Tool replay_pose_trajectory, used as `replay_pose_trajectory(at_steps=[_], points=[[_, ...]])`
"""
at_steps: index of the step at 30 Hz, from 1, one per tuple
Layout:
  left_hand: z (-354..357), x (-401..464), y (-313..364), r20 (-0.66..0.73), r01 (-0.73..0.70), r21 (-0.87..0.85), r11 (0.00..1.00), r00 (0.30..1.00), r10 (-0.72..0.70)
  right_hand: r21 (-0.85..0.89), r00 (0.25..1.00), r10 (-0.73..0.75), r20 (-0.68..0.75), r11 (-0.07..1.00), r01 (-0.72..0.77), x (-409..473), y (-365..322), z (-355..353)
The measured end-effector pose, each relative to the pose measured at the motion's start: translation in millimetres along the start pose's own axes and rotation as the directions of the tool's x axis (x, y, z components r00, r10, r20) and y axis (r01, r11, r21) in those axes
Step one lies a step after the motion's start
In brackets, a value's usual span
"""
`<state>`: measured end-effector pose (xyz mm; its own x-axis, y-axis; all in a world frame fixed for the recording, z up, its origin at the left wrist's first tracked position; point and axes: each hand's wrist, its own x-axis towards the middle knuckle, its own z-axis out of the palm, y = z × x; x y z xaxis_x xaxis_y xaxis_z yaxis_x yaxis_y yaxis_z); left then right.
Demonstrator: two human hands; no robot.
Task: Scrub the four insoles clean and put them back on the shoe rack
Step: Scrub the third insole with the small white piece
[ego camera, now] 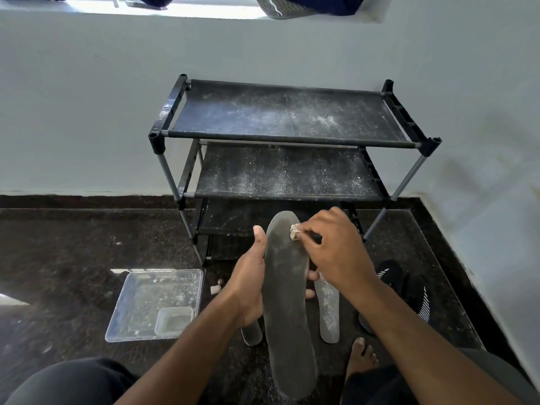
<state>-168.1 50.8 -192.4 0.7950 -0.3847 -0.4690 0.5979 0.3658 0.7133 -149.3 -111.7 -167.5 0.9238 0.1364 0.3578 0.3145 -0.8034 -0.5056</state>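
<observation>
Fingers of the left hand (248, 283) curled around a long dark grey foam insole (287, 302) held upright above the dark speckled floor (73, 244). At its toe, the right hand (336, 247) pinched a small whitish crumpled wad (294, 231), beyond which stood the dusty black three-tier shoe rack (280, 115).
</observation>
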Motion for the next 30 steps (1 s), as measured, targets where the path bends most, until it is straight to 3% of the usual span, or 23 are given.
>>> replay_pose_trajectory(at_steps=[5,11,15,21,26,28,30], points=[[-3.9,0.7,3.9,-0.005,-0.018,0.034,0.999,1.000,0.018,-0.018,0.991,-0.027,0.132,0.999,0.030,-4.2,-0.1,0.6],[1.0,-3.5,1.5,0.075,-0.007,0.067,0.998,0.997,0.002,0.012,0.998,0.045,-0.032,0.999,-0.044,1.6,6.6,-1.9],[-1.0,-4.8,3.5,0.092,-0.029,0.068,0.997,0.996,0.023,0.050,0.989,0.015,0.147,0.999,-0.023,-4.9,3.6,-0.4],[1.8,-7.3,0.7,0.086,0.004,0.072,0.997,0.996,-0.010,-0.013,0.996,0.071,-0.045,0.997,-0.072,4.0,6.8,-2.8],[1.2,-7.0,6.5,0.055,0.036,-0.069,0.997,0.998,-0.033,0.092,0.980,0.029,0.195,0.995,-0.048,-3.6,0.4,1.4],[2.0,-7.2,6.5,0.071,0.038,-0.084,0.996,0.997,-0.032,0.082,0.988,0.040,0.152,0.995,-0.052,-2.6,0.6,1.6],[5.4,-7.6,4.4,0.083,0.051,-0.093,0.994,0.996,-0.044,0.053,0.998,0.059,0.023,0.997,-0.060,1.1,3.8,-0.3]])
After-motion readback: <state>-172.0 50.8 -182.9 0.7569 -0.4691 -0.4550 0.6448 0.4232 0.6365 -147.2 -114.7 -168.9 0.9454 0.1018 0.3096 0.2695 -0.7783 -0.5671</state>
